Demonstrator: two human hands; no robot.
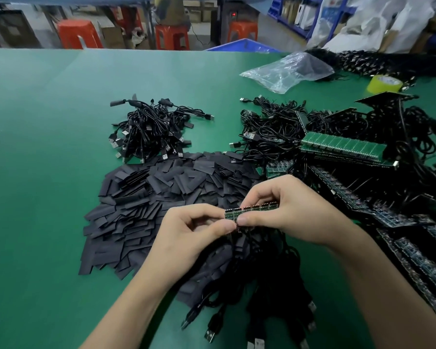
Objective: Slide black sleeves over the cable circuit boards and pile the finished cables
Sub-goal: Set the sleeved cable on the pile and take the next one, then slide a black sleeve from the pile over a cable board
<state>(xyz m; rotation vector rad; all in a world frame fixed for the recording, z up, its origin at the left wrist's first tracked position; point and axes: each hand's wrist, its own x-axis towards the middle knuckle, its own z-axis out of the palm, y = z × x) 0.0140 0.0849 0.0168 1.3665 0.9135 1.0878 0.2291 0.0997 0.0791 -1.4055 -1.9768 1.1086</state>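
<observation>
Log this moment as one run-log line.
left hand: grips board strip | right hand: grips strip | sleeves: loose pile | finished cables: piled behind

One head-worn wide-angle camera is looking forward and down, close over the flat green-matted bench [48,147], which is filling most of the frame; red plastic stools [78,34] are lining the top edge.

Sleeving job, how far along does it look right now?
Done: a small pile of finished cables on the far mat. In hand: left hand and right hand pinch a strip of joined circuit boards, no sleeve on. Left: many black sleeves and unsleeved board strips at right.
</observation>
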